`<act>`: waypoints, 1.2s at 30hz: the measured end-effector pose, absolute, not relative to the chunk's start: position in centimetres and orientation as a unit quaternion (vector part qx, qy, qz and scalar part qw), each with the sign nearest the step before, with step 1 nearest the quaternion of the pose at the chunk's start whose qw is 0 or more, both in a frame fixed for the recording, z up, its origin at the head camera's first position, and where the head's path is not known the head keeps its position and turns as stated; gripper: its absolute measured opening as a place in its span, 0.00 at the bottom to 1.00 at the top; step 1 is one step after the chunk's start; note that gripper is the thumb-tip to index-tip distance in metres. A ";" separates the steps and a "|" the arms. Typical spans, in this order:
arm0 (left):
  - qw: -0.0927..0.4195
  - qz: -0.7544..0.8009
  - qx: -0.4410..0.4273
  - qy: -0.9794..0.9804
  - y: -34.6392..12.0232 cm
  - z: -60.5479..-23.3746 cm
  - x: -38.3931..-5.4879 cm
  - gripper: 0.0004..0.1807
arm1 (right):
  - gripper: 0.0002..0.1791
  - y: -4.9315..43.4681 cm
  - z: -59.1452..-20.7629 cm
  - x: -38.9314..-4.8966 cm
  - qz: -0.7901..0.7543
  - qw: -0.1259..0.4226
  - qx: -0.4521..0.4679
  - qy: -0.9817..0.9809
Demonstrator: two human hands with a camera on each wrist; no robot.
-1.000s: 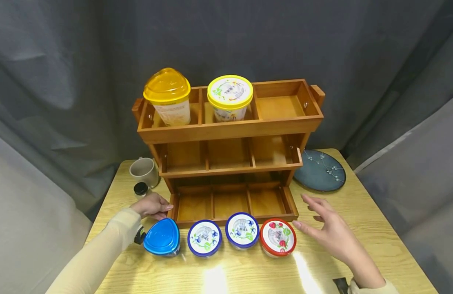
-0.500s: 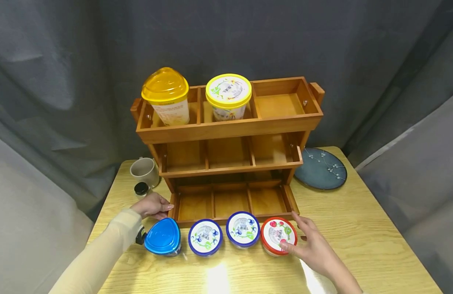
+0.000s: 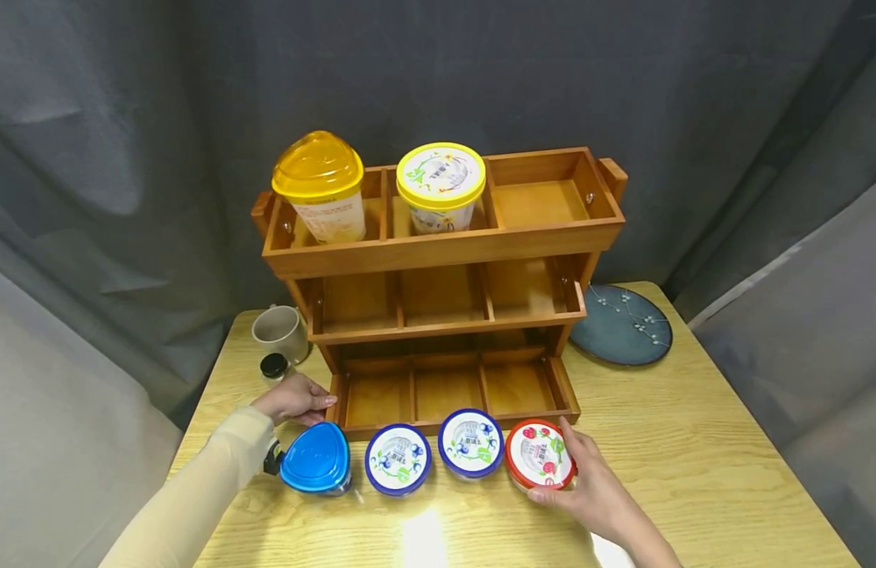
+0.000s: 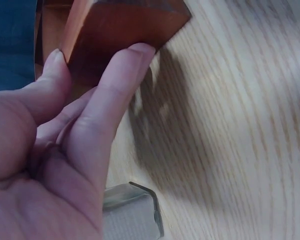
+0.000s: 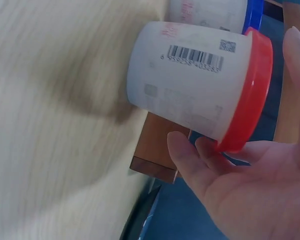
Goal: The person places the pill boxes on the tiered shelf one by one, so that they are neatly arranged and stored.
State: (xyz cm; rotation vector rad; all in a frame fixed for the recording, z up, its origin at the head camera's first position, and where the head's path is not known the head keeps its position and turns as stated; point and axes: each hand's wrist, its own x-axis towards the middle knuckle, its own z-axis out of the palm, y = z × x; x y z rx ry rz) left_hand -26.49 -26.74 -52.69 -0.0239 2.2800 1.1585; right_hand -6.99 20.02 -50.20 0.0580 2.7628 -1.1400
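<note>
My left hand (image 3: 296, 400) pinches the left wall of the bottom tier of a wooden three-tier organizer (image 3: 445, 251). In the left wrist view, thumb and fingers lie on either side of its wooden corner (image 4: 125, 30). My right hand (image 3: 593, 487) is spread around a red-lidded tub (image 3: 540, 454) with strawberry print. The right wrist view shows fingertips beside the red lid (image 5: 250, 95) and the thumb apart from it. Left of that tub stand two blue-rimmed tubs, one central (image 3: 470, 443), one farther left (image 3: 398, 459), then a blue-domed cup (image 3: 316, 457).
On the organizer's top tier stand a yellow-domed cup (image 3: 320, 185) and a yellow-lidded tub (image 3: 441, 185). A mug (image 3: 282, 333) and a black-capped jar (image 3: 274, 365) are at its left. A dark blue plate (image 3: 623, 325) lies behind at right. Grey curtains (image 3: 438, 71) surround the table.
My right hand has moved left from the table's right side to the red-lidded tub, its fingers now around the far side. The left hand keeps its hold on the organizer.
</note>
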 end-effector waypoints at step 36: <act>0.290 0.434 -0.001 0.853 -26.9 -52.8 -26.6 0.18 | 0.66 20.2 -51.2 -6.8 -0.406 0.046 0.069 0.910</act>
